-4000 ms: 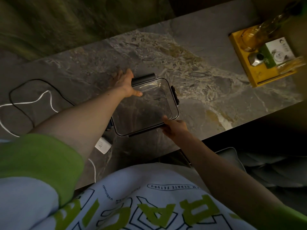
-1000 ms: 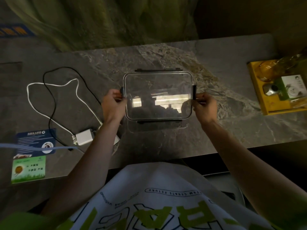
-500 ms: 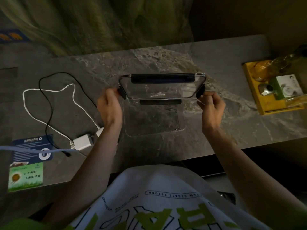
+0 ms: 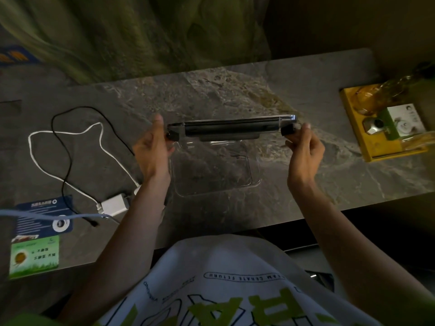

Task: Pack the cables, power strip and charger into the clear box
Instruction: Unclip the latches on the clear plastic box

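The left hand [image 4: 150,149] and right hand [image 4: 303,150] each grip one end of the lid [image 4: 231,128], held edge-on at centre frame above the clear box [image 4: 255,171]; the white charger [image 4: 114,204], white cable [image 4: 67,132] and black cable [image 4: 67,158] lie at the left.

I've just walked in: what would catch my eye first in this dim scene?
First, the left hand and right hand holding a black-clipped lid by its ends, tilted almost edge-on above the empty clear box mid-way along the marble table. To the left, a white cable and a black cable loop near a white charger. A yellow tray sits far right.
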Demonstrator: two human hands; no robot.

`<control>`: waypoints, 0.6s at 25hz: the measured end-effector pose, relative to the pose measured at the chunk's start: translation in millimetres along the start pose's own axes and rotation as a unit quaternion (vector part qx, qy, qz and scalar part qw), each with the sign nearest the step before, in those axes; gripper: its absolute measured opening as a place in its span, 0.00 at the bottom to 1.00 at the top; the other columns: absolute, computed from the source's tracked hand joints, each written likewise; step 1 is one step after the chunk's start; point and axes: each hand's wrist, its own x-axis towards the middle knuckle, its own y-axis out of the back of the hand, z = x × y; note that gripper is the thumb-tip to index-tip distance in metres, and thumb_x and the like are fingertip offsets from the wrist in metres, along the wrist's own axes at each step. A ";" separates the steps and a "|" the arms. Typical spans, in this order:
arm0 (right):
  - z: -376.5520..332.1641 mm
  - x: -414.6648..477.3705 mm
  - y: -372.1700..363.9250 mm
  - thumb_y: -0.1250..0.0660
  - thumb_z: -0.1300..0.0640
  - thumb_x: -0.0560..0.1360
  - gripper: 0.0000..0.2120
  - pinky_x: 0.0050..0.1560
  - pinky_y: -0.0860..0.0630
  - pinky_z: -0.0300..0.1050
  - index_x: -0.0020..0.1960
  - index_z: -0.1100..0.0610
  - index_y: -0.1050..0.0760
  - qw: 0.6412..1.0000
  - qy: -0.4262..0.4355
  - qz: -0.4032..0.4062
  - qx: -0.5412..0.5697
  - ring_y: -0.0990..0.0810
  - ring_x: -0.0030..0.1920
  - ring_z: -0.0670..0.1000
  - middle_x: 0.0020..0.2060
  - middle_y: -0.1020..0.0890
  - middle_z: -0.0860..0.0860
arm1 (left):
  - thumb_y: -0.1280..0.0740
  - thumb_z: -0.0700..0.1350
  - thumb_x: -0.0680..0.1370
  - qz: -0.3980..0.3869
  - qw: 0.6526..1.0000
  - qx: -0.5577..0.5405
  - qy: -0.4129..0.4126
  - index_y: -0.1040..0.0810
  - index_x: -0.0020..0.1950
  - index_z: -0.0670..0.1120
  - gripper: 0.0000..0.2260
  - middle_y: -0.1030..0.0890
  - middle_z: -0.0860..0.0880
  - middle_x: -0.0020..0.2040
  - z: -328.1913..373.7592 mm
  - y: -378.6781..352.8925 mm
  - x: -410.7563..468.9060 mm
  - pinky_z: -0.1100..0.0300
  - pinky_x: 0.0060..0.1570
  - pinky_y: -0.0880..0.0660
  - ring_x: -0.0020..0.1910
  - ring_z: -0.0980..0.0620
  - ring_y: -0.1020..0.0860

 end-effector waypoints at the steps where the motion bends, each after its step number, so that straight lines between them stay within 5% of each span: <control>1: -0.3 0.4 0.1 0.45 0.48 0.82 0.19 0.51 0.20 0.44 0.46 0.57 0.20 1.000 0.000 0.007 0.005 0.16 0.49 0.49 0.45 0.15 0.52 | 0.32 0.58 0.75 -0.002 1.000 -0.014 0.008 0.21 0.36 0.50 0.14 0.16 0.49 0.40 2.0 -1.5 -0.4 0.53 0.47 0.19 0.46 0.47 0.16; 9: -6.1 6.4 3.9 0.40 0.46 0.79 0.18 0.49 0.21 0.47 0.34 0.53 0.31 0.997 -0.035 0.005 0.073 0.25 0.40 0.51 0.34 0.26 0.53 | 0.26 0.48 0.72 -0.015 0.997 -0.062 0.039 0.25 0.24 0.50 0.17 0.20 0.52 0.30 3.9 -6.0 5.5 0.56 0.46 0.19 0.38 0.55 0.19; 15: -4.2 9.5 7.4 0.34 0.47 0.77 0.15 0.41 0.25 0.48 0.36 0.53 0.31 0.997 -0.036 0.012 0.065 0.27 0.39 0.52 0.35 0.28 0.55 | 0.26 0.43 0.72 -0.044 0.996 -0.076 0.035 0.25 0.30 0.45 0.13 0.20 0.51 0.30 1.5 -4.6 10.8 0.62 0.39 0.21 0.36 0.55 0.19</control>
